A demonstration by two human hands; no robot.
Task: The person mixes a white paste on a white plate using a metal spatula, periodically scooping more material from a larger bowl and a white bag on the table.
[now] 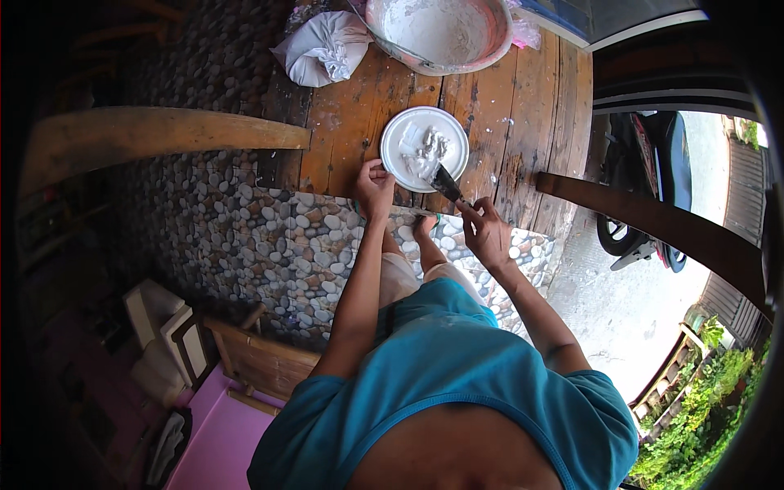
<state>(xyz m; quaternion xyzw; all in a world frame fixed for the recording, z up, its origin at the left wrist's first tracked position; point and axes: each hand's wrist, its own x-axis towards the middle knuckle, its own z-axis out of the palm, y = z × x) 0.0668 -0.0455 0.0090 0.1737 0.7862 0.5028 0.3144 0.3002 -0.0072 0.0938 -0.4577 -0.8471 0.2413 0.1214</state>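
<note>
A round white plate (pixel 400 167) lies near the front edge of the wooden table, with a lumpy white paste (pixel 435 145) spread on it. My left hand (pixel 375 188) is at the plate's near left rim, its fingers curled against the edge. In my right hand (pixel 488 232) is a putty knife (pixel 447 184) with a dark blade, gripped by its handle. The blade's tip reaches over the near right rim and touches the paste.
A large basin (pixel 505 41) coated inside with white powder stands at the table's far side. Left of it sits a tied white plastic bag (pixel 322 53). Curved wooden beams (pixel 171 140) flank the table (pixel 535 122). A motorcycle (pixel 653 188) is parked at the right.
</note>
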